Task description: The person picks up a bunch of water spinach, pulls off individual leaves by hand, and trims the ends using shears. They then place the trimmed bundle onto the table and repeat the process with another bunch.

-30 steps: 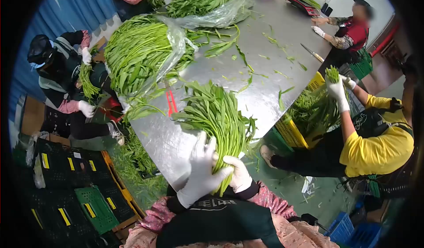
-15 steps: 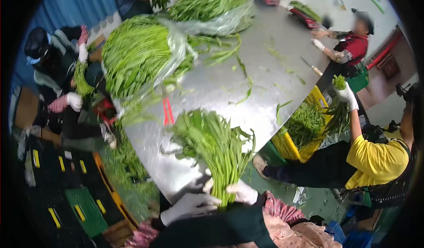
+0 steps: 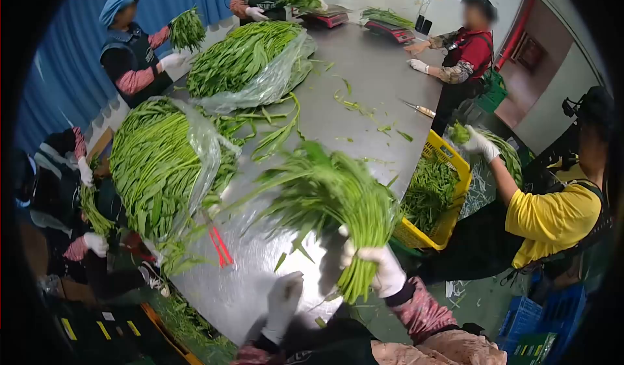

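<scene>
A bunch of leafy green stalks (image 3: 364, 228) is held up over the near end of the metal table (image 3: 260, 280). My right hand (image 3: 383, 269), in a white glove, is wrapped round the lower stems, with the leaves fanning up and to the left, blurred. To the left and lower, my left hand (image 3: 284, 300), also gloved, is away from the bunch near the table edge; its fingers are smeared by motion. Red ties (image 3: 220, 246) lie on the table beside a large heap of greens (image 3: 156, 163) in clear plastic.
A second heap (image 3: 240, 59) lies behind. A knife (image 3: 419, 109) rests near the right edge, beside a yellow crate (image 3: 445, 232) of greens. Red scales (image 3: 390, 30) stand at the back. Co-workers surround the table; one in yellow (image 3: 552, 219) holds greens at the right.
My right hand has lifted the bunch up and to the right. My left hand has let go of the stems and is apart from them. The view has turned, showing more of the table's far end.
</scene>
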### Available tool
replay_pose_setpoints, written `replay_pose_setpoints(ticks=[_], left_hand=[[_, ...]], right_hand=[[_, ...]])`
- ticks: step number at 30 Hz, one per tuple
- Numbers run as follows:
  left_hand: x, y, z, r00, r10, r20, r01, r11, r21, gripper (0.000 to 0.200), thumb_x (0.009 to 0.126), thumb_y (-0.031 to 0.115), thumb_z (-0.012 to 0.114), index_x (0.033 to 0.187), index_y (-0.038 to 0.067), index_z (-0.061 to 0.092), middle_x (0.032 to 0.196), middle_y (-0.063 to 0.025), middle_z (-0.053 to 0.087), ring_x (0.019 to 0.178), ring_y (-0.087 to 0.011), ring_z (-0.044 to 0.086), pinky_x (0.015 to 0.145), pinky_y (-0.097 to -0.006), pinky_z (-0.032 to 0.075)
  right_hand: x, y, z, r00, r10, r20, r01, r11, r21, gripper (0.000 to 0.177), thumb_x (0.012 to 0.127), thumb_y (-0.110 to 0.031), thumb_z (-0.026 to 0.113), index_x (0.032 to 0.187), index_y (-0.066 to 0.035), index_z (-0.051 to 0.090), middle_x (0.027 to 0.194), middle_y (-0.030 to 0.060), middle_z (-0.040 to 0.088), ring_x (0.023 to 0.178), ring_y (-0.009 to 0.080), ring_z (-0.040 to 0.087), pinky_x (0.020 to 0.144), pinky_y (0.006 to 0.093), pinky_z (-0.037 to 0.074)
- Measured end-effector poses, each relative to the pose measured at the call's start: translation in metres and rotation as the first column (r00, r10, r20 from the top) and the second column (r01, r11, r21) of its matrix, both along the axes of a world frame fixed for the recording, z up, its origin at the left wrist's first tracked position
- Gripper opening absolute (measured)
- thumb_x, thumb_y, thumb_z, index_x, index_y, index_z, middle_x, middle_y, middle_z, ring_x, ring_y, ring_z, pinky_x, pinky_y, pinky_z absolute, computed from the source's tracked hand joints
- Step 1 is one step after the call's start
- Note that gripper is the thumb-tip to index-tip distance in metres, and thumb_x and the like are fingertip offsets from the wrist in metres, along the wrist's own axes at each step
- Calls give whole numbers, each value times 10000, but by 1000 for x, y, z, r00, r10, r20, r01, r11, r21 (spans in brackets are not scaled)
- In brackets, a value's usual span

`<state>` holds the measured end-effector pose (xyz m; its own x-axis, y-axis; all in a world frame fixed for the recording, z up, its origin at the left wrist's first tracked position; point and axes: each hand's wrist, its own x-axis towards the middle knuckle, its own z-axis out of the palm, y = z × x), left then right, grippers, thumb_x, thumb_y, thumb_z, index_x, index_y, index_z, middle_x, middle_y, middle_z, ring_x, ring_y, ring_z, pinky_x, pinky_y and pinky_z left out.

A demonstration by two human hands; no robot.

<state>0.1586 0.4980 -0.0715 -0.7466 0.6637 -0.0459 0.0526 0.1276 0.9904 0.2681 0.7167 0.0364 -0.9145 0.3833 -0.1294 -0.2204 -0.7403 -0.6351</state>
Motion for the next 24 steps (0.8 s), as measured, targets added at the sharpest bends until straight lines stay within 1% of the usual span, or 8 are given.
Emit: replay_pose_setpoints(ticks=[3,7,12,14,15,17,18,24], left_hand=[[17,44,-16,832,-86,-548,75,996,-42,318,806,47,687,1111,-27,637,1047,-161,643,990,-317,622,914,-403,497],[37,64,-35,684,-338,-646,252,941,-226,513,753,266,734,1162,-19,619,1200,-198,557,1164,-433,506,1034,-535,397],[41,60,-32,671,-423,-609,316,906,-281,557,850,218,690,1330,10,500,1390,-205,449,1314,-418,412,1111,-553,332],[41,63,-30,686,-408,-602,301,913,-276,579,806,247,713,1296,12,513,1365,-232,445,1309,-462,391,1111,-600,303],[40,65,-32,691,-401,-601,295,916,-272,591,785,262,724,1280,13,520,1353,-246,443,1306,-484,381,1111,-624,289],[42,63,-42,690,-407,-599,294,913,-282,595,817,283,704,1308,17,500,1366,-233,444,1324,-463,377,1120,-609,287],[44,62,-44,700,-403,-590,290,915,-281,594,825,287,697,1314,16,494,1369,-231,443,1328,-462,375,1120,-609,286],[46,59,-52,702,-383,-600,280,924,-262,577,854,268,679,1337,33,472,1392,-222,428,1354,-475,349,1108,-642,272]], right_hand=[[-19,84,31,942,-331,59,303,910,282,468,818,-51,626,1267,22,516,929,98,672,804,201,664,731,323,558],[-43,252,5,827,-562,31,505,766,398,332,856,-19,591,1182,33,561,942,102,677,814,198,673,698,312,572],[-82,392,-74,766,-632,119,626,775,88,122,874,-53,588,983,2,596,919,126,670,802,235,659,757,378,569],[-109,351,-95,806,-589,54,555,785,276,129,878,-144,584,936,-29,588,827,110,638,763,265,642,708,393,544],[-124,304,-78,854,-448,266,437,894,102,151,872,-165,600,963,-44,586,773,97,617,727,262,632,658,409,541],[-154,225,-99,915,-334,226,370,919,-138,205,877,-220,631,1005,-65,594,810,78,625,685,238,633,616,399,541],[-153,194,-104,968,-191,164,216,965,-146,207,884,-88,599,1076,-62,526,859,83,623,748,227,644,701,402,571],[-127,93,-17,909,366,199,-393,912,119,369,827,-31,695,1171,-11,562,924,53,654,811,149,640,736,315,539]])
